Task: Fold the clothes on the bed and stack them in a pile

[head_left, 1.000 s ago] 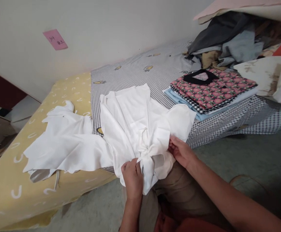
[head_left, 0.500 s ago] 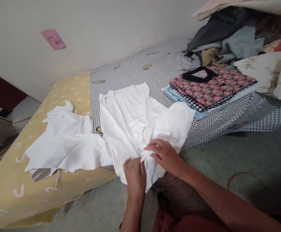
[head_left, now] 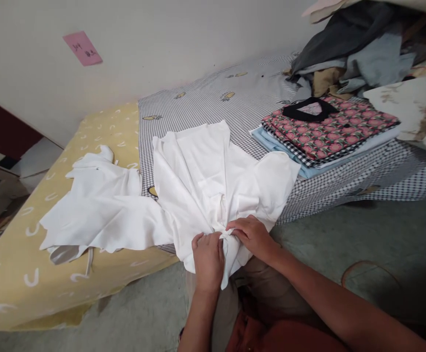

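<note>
A white shirt [head_left: 198, 171] lies spread on the bed, its near end hanging over the edge toward my lap. My left hand [head_left: 209, 256] is closed on the cloth at that near end. Close beside it on the right, my right hand [head_left: 251, 234] pinches the same part of the shirt between thumb and fingers. Between the two hands the fabric is bunched and twisted. The exact part of the shirt in my fingers is partly hidden. Another white garment [head_left: 102, 210] lies to the left, touching the shirt's side.
Folded clothes topped by a pink flowered shirt [head_left: 337, 129] are stacked on the right. Behind them is a heap of loose clothes [head_left: 374, 54]. The bed has a yellow cover [head_left: 18, 274] and a checked sheet [head_left: 198, 105]. A pink note [head_left: 82, 48] is on the wall.
My right hand has moved slightly down and closed on the bunched cloth next to my left hand. The camera view has shifted a little.
</note>
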Demonstrator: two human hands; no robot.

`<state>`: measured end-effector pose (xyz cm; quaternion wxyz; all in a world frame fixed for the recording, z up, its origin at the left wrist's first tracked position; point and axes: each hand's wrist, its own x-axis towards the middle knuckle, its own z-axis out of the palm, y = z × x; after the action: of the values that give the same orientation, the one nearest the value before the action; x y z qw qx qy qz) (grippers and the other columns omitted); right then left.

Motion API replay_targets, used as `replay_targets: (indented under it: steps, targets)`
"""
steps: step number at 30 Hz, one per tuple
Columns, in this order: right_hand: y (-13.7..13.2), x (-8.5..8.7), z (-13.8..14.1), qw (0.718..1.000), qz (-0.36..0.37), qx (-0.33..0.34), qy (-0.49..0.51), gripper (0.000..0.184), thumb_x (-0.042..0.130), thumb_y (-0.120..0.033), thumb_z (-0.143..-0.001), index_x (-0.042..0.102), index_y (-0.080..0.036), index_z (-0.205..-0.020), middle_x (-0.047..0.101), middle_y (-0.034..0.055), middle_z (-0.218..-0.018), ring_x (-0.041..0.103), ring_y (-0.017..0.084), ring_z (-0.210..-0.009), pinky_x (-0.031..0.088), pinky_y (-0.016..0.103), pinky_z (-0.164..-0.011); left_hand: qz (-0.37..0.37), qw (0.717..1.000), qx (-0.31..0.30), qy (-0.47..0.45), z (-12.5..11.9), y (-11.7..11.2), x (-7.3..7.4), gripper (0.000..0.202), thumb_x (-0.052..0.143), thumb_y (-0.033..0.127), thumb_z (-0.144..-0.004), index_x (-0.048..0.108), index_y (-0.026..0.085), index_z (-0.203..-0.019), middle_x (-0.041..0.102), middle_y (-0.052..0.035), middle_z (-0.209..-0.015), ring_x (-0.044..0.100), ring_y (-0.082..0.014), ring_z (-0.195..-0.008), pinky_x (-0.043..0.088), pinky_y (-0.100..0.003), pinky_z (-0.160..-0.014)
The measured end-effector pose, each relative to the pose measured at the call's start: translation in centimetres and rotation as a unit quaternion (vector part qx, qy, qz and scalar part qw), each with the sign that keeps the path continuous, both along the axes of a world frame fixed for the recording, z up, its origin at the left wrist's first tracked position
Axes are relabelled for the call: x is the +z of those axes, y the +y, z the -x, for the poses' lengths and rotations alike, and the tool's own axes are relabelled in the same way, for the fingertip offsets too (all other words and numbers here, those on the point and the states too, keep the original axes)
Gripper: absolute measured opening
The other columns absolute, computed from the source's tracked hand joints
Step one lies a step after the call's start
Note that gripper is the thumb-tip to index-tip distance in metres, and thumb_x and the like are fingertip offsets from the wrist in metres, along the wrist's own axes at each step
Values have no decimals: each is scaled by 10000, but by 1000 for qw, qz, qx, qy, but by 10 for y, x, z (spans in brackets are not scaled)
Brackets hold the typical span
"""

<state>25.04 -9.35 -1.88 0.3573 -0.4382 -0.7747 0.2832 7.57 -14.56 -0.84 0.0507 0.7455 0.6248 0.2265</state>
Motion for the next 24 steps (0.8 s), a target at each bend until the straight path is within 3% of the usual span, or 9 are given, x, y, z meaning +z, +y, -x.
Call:
replay_targets:
  steps: [3, 5, 11, 13, 14, 16, 18, 20, 24]
  targets:
    - [-1, 6, 2, 990, 89, -33, 101, 179, 582, -221, -868, 754, -256, -904, 782, 6, -881, 686, 215, -846, 426, 354, -811, 1, 1000, 14, 27, 0, -1, 2, 256, 454, 113, -960, 677, 233, -992, 731, 1, -789, 669, -198, -801, 378, -367, -931]
    - [1, 11, 4, 960, 180, -79, 199, 161, 617, -327, -832, 755, -245, -851, 745, -5, -779, 653, 208, -757, 444, 330, -725, -3, 999, 26, 47, 0, -2, 3, 254, 457, 113, -958, 680, 233, -944, 696, 5, -705, 655, -201, -741, 386, -348, -861]
    - [29, 16, -19, 761, 341, -228, 503, 362, 800, -520, -643, 579, -233, -643, 489, -66, -520, 430, 114, -491, 423, 267, -530, -36, 995, 40, 85, 3, -6, 0, 240, 468, 125, -957, 667, 220, -861, 633, 17, -583, 618, -194, -622, 380, -328, -800]
    - [32, 13, -35, 740, 361, -237, 515, 436, 816, -540, -625, 502, -238, -607, 410, -86, -490, 371, 99, -456, 422, 263, -508, -39, 994, 57, 82, 5, -7, -1, 242, 459, 144, -969, 658, 212, -850, 622, 19, -568, 613, -186, -611, 385, -319, -799]
    - [30, 12, -41, 757, 358, -235, 494, 440, 800, -556, -648, 499, -238, -609, 415, -81, -498, 378, 103, -461, 425, 267, -512, -41, 994, 62, 81, 5, -7, -1, 243, 456, 168, -980, 655, 210, -846, 625, 18, -573, 614, -184, -614, 388, -317, -802]
    - [20, 13, -48, 830, 301, -233, 407, 375, 736, -550, -738, 555, -231, -655, 498, -46, -560, 461, 131, -528, 447, 287, -563, -49, 993, 62, 89, 4, -7, -1, 264, 453, 232, -1000, 647, 214, -822, 639, 13, -589, 615, -184, -620, 392, -323, -819]
    - [8, 20, -45, 914, 185, -222, 285, 246, 682, -465, -820, 643, -225, -781, 616, 1, -708, 570, 176, -671, 484, 321, -674, -59, 992, 55, 102, 1, -6, 1, 308, 443, 275, -1010, 631, 220, -772, 642, 12, -593, 609, -185, -617, 394, -333, -838]
    - [-1, 32, -36, 972, 49, -170, 154, 145, 641, -336, -876, 695, -236, -967, 686, 46, -922, 633, 228, -885, 492, 375, -831, -66, 991, 46, 108, -1, -5, 2, 331, 430, 279, -1016, 624, 223, -753, 639, 12, -595, 605, -182, -615, 395, -337, -848]
    - [-1, 52, -17, 992, -103, -27, -74, 379, 577, -113, -903, 681, -301, -1215, 676, 77, -1216, 597, 274, -1145, 433, 447, -951, -81, 991, 37, 98, -2, -6, 3, 302, 438, 265, -1013, 639, 225, -791, 648, 13, -620, 602, -175, -626, 398, -335, -859]
